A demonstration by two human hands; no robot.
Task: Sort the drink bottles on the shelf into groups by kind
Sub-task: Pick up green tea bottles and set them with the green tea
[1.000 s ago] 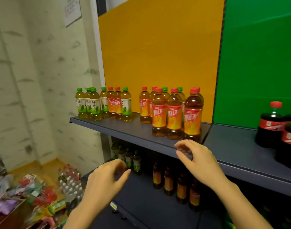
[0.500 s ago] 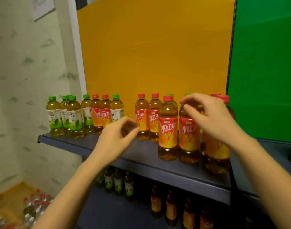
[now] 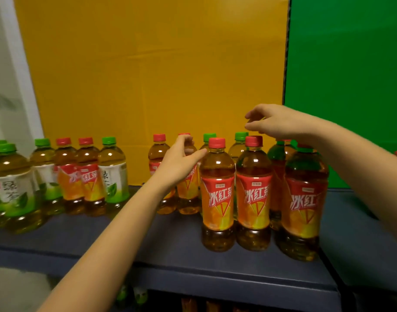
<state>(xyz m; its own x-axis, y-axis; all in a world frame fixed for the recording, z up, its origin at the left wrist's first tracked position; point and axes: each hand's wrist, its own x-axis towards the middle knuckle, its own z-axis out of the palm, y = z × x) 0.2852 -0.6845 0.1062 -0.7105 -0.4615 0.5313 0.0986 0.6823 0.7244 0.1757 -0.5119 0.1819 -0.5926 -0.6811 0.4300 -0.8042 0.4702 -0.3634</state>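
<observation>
Plastic tea bottles stand mixed on the dark shelf (image 3: 170, 244) across the lower half of the frame. Green-capped bottles (image 3: 113, 172) sit mostly at the left and red-capped bottles (image 3: 217, 194) mostly right of centre, with strays of each in the other's cluster.

At centre, the left hand (image 3: 179, 164) lies against the neck of a back-row red-capped bottle (image 3: 188, 197). Its fingers curl there, but I cannot tell whether they have closed on it. The right hand (image 3: 283, 124) hovers right of centre above a back-row green cap (image 3: 240, 136), thumb and fingers apart and pinching nothing.

The bottles look full, so probably weighty. Their smooth walls would give a little, and the glossy labels look slippery. The ridged neck just under the cap looks the surest hold. A back-row bottle likely needs lifting straight up to clear the front caps.
</observation>
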